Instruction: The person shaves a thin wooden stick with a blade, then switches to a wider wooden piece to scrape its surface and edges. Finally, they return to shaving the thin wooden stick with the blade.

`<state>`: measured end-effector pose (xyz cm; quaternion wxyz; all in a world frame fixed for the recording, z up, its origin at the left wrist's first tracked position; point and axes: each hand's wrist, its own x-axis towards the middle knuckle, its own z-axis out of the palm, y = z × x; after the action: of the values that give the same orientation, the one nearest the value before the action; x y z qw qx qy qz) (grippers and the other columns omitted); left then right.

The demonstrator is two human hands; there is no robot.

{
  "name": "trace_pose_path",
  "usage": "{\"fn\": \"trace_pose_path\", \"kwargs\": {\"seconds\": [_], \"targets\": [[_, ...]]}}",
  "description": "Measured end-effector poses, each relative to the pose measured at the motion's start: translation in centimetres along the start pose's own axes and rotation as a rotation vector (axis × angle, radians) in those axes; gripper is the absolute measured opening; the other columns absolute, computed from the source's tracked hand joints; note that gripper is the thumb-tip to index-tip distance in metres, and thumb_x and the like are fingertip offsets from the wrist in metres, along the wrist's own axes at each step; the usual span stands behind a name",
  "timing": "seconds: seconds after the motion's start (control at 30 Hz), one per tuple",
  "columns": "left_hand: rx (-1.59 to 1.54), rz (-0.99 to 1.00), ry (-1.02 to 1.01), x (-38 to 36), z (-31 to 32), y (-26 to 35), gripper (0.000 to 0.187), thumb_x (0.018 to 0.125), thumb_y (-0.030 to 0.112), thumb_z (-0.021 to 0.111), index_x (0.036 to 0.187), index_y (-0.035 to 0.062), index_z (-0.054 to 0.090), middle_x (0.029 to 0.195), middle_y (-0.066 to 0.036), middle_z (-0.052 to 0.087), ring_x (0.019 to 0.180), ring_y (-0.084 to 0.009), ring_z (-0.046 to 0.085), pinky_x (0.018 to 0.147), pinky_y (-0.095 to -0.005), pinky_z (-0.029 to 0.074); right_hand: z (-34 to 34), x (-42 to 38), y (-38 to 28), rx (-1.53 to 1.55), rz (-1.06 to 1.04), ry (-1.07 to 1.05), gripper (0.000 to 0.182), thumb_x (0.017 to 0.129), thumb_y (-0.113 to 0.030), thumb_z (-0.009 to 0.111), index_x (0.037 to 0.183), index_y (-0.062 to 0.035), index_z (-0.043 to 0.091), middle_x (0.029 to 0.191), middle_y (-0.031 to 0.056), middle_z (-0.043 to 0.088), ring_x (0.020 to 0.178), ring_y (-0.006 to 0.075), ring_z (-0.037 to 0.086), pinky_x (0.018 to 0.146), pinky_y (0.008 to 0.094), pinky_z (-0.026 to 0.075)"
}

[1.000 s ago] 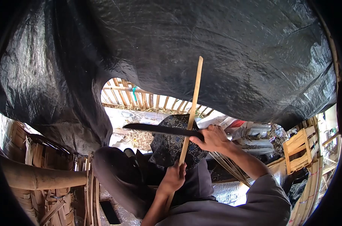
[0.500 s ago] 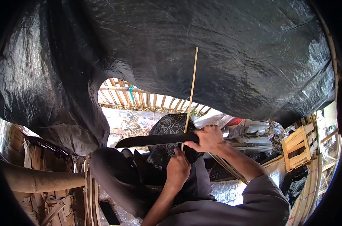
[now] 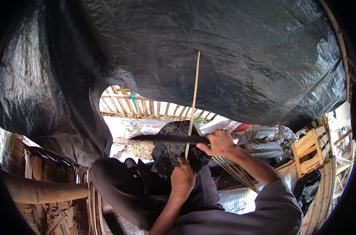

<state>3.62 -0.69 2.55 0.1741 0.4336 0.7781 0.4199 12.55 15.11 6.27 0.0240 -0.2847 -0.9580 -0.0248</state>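
My right hand [image 3: 221, 143] is closed round the handle end of a long dark machete [image 3: 166, 139], its blade pointing left across the view. The blade crosses over a thin pale bamboo strip [image 3: 194, 92], edge close against it. Lower down, my left hand [image 3: 183, 176] grips the strip's near end, and the strip rises from there toward the black sheet. Beneath the blade and strip lies a dark patterned cloth [image 3: 168, 150] draped over my knee.
A big black plastic sheet [image 3: 225, 58] hangs in front. A bundle of thin strips [image 3: 235, 172] lies under my right forearm. At the right stands a wooden crate [image 3: 309, 150]; a thick bamboo pole [image 3: 44, 190] runs along the left. A phone [image 3: 113, 223] lies at the bottom left.
The machete blade has turned to a flatter, more level angle and sits slightly higher in view. The strip has shifted a little left, with its top end leaning less to the right.
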Motion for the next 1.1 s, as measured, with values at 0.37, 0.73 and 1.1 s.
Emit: {"fn": "trace_pose_path", "kwargs": {"seconds": [0.37, 0.73, 1.1], "targets": [[0.053, -0.086, -0.048, -0.1, -0.5, 0.2, 0.016, 0.087, 0.009, 0.043, 0.086, -0.0067, 0.041, 0.056, -0.028, 0.053, 0.053, -0.0447, 0.054, 0.046, -0.0497, 0.044, 0.5, 2.9, 1.5, 0.158, 0.025, -0.104, 0.069, 0.083, -0.060, 0.039, 0.075, 0.0037, 0.064, 0.060, 0.0194, 0.056, 0.058, 0.0315, 0.059, 0.054, 0.0420, 0.048], [0.062, -0.110, -0.057, 0.0, -0.6, -0.2, 0.017, 0.087, 0.010, 0.043, 0.087, -0.0070, 0.042, 0.057, -0.028, 0.053, 0.053, -0.0443, 0.054, 0.045, -0.0486, 0.045, -0.2, 4.1, 1.6, 0.134, -0.036, -0.125, 0.076, 0.083, -0.065, 0.034, 0.064, 0.0039, 0.062, 0.048, 0.0125, 0.051, 0.046, 0.0257, 0.056, 0.041, 0.0384, 0.044], [0.088, -0.101, -0.049, 0.0, -0.8, 0.2, 0.017, 0.088, 0.011, 0.043, 0.087, -0.0057, 0.040, 0.056, -0.027, 0.053, 0.053, -0.0440, 0.054, 0.044, -0.0486, 0.045, -0.3, 6.6, 3.3, 0.165, 0.080, -0.073, 0.070, 0.085, -0.056, 0.038, 0.061, 0.0061, 0.060, 0.055, 0.0254, 0.054, 0.055, 0.0355, 0.059, 0.051, 0.0439, 0.047]]}}
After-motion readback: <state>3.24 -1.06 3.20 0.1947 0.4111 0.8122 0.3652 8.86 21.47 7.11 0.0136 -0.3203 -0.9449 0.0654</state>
